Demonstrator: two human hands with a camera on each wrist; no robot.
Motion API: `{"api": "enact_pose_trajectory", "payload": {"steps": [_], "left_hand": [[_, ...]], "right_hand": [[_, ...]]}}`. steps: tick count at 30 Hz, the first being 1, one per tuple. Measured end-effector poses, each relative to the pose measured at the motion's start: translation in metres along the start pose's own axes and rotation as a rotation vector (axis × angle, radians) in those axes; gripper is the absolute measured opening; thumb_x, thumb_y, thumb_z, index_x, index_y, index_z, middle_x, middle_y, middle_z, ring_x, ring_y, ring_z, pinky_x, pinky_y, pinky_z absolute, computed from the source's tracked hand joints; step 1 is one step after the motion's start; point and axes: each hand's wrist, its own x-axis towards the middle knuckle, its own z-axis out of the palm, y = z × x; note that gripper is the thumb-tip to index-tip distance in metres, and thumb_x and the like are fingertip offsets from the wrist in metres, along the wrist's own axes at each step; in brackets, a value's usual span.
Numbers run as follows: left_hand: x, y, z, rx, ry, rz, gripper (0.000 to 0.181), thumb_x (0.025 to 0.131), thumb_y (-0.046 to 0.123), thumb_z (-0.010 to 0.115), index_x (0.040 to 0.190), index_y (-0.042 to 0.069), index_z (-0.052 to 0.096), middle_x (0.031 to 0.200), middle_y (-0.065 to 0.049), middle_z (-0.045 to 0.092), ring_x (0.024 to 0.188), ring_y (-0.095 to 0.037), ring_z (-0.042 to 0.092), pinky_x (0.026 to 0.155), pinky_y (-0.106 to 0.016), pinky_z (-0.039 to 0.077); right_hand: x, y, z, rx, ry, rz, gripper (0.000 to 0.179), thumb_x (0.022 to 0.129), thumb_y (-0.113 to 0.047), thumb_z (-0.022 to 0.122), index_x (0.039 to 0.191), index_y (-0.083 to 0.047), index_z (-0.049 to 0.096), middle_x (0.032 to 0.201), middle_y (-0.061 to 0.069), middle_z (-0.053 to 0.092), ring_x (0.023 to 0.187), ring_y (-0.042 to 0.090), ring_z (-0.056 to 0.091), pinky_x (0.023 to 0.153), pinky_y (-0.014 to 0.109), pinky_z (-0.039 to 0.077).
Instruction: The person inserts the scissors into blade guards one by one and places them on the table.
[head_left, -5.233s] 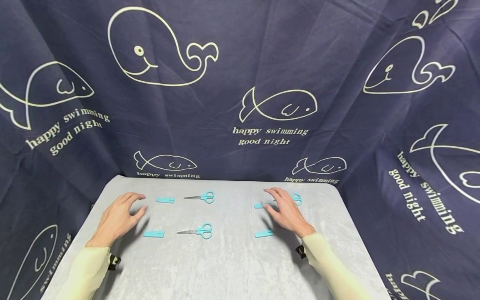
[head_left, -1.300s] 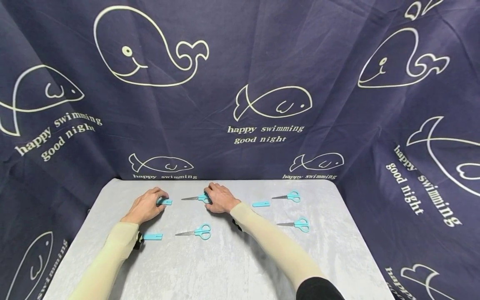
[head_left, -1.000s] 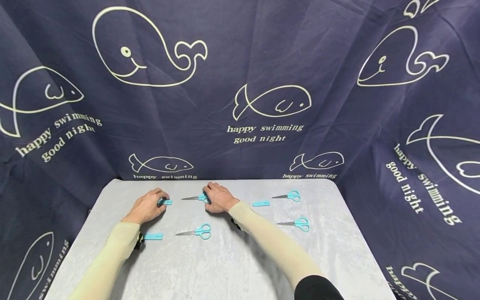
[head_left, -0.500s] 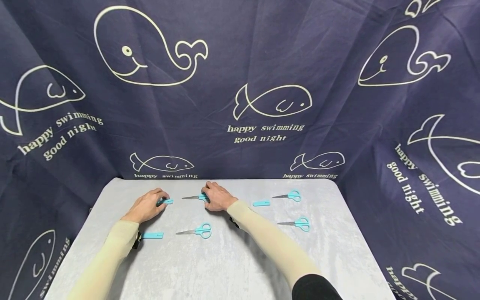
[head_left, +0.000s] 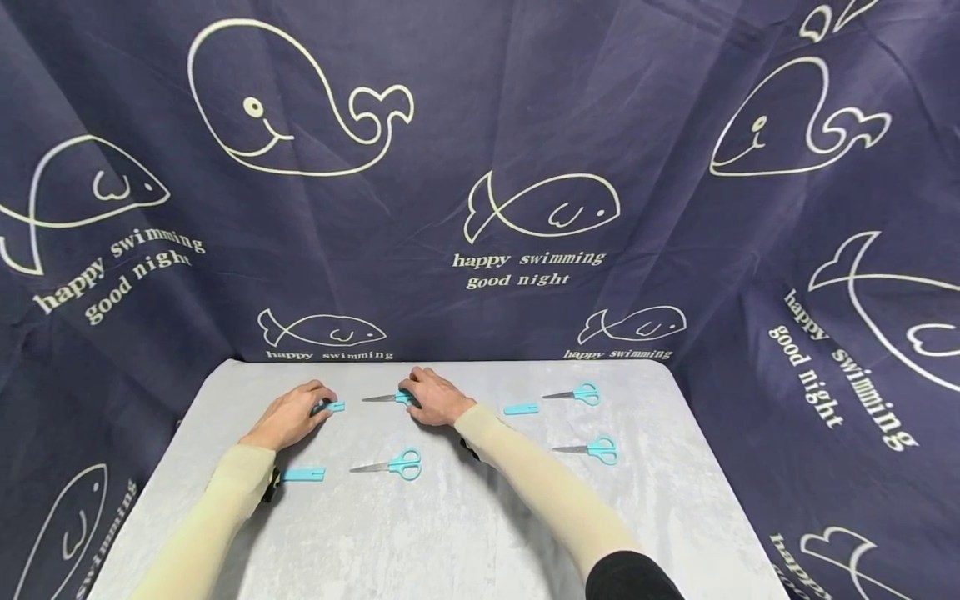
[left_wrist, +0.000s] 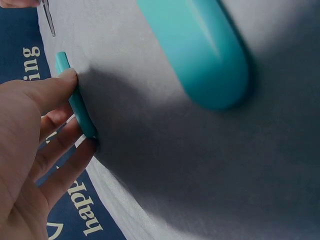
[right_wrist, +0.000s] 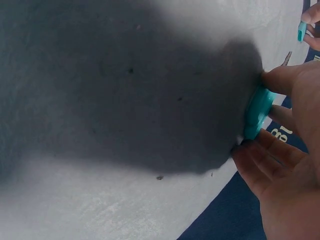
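Note:
My left hand (head_left: 288,414) is at the back left of the table, pinching a flat turquoise scissors sheath (head_left: 337,406) between thumb and fingers. In the left wrist view the thumb presses one side of this sheath (left_wrist: 81,109), with fingertips along the other. Just to the right, my right hand (head_left: 441,398) grips the turquoise handles of a pair of scissors (head_left: 381,398). Their thin blades point left, towards the sheath, with a gap between. The right wrist view has thumb and fingers around the handles (right_wrist: 258,112), the fingers partly covering them.
Nearer the front lie another sheath (head_left: 303,474), beside the left wrist, and scissors (head_left: 405,464). On the right are a sheath (head_left: 521,409) and two more scissors (head_left: 587,394), one in front of the other. A dark whale-print curtain (head_left: 420,217) surrounds the grey table (head_left: 450,533).
Since the oldest frame, my left hand has come right and taken hold of the back-left sheath. My right hand has crossed left to the back-left scissors. Over the last second both have stayed nearly still.

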Motion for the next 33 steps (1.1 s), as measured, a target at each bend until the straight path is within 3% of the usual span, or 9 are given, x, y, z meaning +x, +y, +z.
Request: {"api": "enact_pose_trajectory", "payload": {"steps": [13,22,33], "left_hand": [[-0.002,0.001,0.005,0.020,0.029,0.074,0.020,0.086,0.022,0.077,0.104,0.015,0.071,0.101,0.002,0.064,0.093,-0.022,0.065,0.080,-0.047,0.054],[0.004,0.000,0.002,0.040,0.040,0.057,0.018,0.087,0.023,0.076,0.104,0.018,0.072,0.102,0.002,0.064,0.093,-0.021,0.065,0.078,-0.048,0.054],[-0.003,0.001,0.003,0.083,0.064,0.049,0.020,0.088,0.026,0.075,0.106,0.020,0.071,0.107,0.001,0.065,0.094,-0.022,0.065,0.072,-0.048,0.055]], "right_hand": [[-0.004,-0.005,0.003,-0.060,-0.005,-0.009,0.030,0.092,-0.033,0.063,0.118,-0.018,0.063,0.105,0.000,0.048,0.089,0.012,0.045,0.074,0.023,0.045],[-0.006,0.001,-0.006,-0.037,0.006,-0.022,0.031,0.092,-0.031,0.064,0.119,-0.018,0.063,0.105,0.000,0.053,0.089,0.012,0.050,0.074,0.023,0.046],[-0.011,0.002,-0.009,-0.039,0.039,-0.057,0.033,0.088,-0.032,0.066,0.118,-0.017,0.064,0.103,0.001,0.059,0.085,0.010,0.055,0.075,0.025,0.050]]}}
